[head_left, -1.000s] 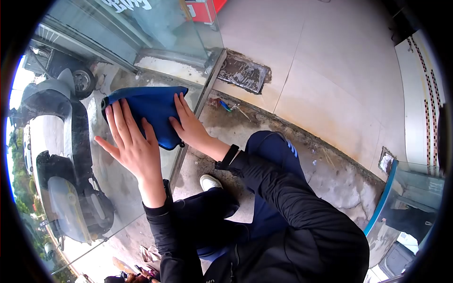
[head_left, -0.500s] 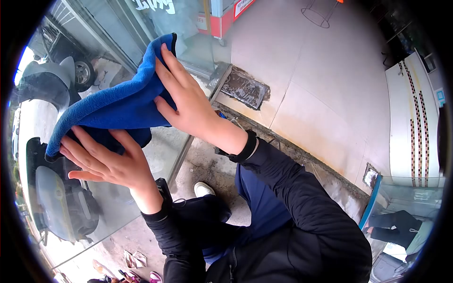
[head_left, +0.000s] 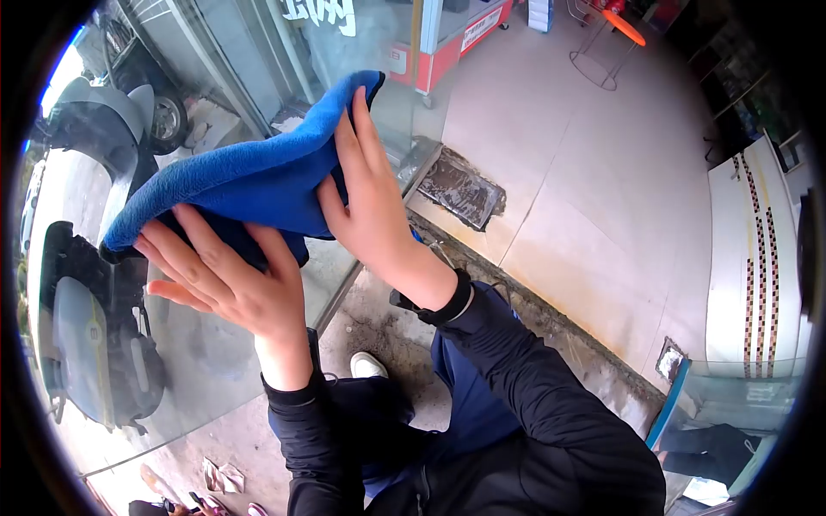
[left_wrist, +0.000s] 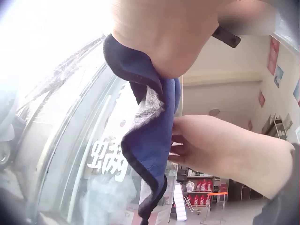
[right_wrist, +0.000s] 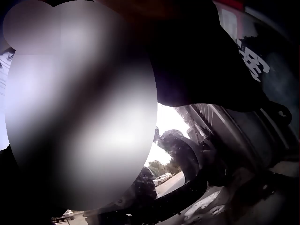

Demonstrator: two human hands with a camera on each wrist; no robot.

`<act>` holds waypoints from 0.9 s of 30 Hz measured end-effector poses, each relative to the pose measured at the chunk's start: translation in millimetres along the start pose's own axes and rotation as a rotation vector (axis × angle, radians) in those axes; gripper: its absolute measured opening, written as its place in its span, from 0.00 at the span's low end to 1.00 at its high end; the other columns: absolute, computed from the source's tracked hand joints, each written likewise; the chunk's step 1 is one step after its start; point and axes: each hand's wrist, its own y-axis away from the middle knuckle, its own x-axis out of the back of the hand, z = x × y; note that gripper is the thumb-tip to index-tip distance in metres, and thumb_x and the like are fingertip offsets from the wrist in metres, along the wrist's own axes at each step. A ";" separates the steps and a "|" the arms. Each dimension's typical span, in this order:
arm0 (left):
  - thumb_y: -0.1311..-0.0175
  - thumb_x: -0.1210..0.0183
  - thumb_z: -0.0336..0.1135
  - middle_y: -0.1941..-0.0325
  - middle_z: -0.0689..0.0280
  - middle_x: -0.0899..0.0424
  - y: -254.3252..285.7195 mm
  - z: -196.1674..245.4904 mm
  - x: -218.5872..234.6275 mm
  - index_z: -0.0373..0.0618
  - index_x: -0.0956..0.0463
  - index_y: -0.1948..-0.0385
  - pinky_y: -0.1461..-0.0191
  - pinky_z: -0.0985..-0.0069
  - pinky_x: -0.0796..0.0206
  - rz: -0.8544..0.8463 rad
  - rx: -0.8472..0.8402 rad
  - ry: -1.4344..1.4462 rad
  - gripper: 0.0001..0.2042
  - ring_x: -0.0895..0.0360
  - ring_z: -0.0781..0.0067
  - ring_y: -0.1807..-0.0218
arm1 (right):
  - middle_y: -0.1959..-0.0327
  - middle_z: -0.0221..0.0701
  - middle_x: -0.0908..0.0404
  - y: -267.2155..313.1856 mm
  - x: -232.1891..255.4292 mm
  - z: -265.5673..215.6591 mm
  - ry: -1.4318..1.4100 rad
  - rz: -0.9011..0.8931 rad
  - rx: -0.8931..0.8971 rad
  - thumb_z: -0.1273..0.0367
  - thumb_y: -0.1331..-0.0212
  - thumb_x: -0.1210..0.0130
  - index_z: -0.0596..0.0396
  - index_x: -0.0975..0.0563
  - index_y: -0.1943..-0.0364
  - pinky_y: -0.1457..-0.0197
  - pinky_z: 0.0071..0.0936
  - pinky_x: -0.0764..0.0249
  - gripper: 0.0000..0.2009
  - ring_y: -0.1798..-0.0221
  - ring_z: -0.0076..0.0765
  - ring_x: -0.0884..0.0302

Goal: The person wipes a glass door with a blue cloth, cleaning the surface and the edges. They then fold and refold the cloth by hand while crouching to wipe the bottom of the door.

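A blue cloth (head_left: 249, 172) with a dark edging is spread against the glass pane (head_left: 224, 370) in the head view, its upper edge folded toward me. My left hand (head_left: 237, 271) presses on its lower left part with straight, spread fingers. Higher up, my right hand (head_left: 370, 206) lies with extended fingers on the cloth's right end. In the left wrist view the cloth (left_wrist: 152, 136) hangs in wavy folds beside the glass, between the left hand (left_wrist: 159, 37) and the right hand (left_wrist: 194, 140). The right wrist view is dark and mostly blurred.
Through the glass a grey scooter (head_left: 77, 335) shows at left. A metal floor plate (head_left: 463, 189) is set into the tiles (head_left: 594, 198) beyond the sill. An orange stool (head_left: 624, 27) and a red-based cabinet (head_left: 439, 64) stand farther inside. White tissue (head_left: 224, 476) lies on the ground.
The cloth was bunched smaller and lower one second ago. Both hands have spread it wider and higher. Over the last half second, hands and cloth shifted slightly right in view.
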 end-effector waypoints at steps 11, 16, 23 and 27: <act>0.22 0.48 0.44 0.23 0.37 0.37 14.7 -9.1 -4.8 0.33 0.33 0.31 0.17 0.37 0.75 0.085 0.005 0.015 0.27 0.44 0.35 0.19 | 0.19 0.65 0.59 11.8 -25.2 -28.0 0.061 -0.068 0.154 0.76 0.41 0.42 0.67 0.39 0.26 0.21 0.52 0.39 0.36 0.17 0.72 0.58; 0.28 0.41 0.36 0.22 0.43 0.36 27.8 3.0 -0.3 0.35 0.32 0.29 0.16 0.42 0.70 -0.130 -0.032 -0.001 0.27 0.41 0.40 0.19 | 0.19 0.66 0.64 5.8 -7.0 -13.3 -0.016 -0.140 0.052 0.75 0.40 0.40 0.71 0.41 0.28 0.22 0.55 0.39 0.36 0.18 0.78 0.61; 0.29 0.39 0.38 0.22 0.42 0.36 13.0 0.2 7.9 0.36 0.30 0.30 0.17 0.39 0.71 -0.053 -0.003 -0.069 0.27 0.42 0.43 0.19 | 0.17 0.60 0.66 -45.7 10.6 -13.5 -0.005 -0.019 0.037 0.82 0.44 0.47 0.61 0.46 0.22 0.19 0.57 0.47 0.41 0.18 0.77 0.61; 0.30 0.36 0.42 0.21 0.43 0.38 15.8 -5.1 -1.4 0.36 0.36 0.27 0.17 0.39 0.72 0.041 -0.012 -0.027 0.33 0.45 0.43 0.18 | 0.18 0.56 0.51 -78.7 9.0 -64.0 -0.044 -0.048 0.471 0.68 0.36 0.47 0.65 0.34 0.28 0.19 0.56 0.46 0.31 0.17 0.70 0.55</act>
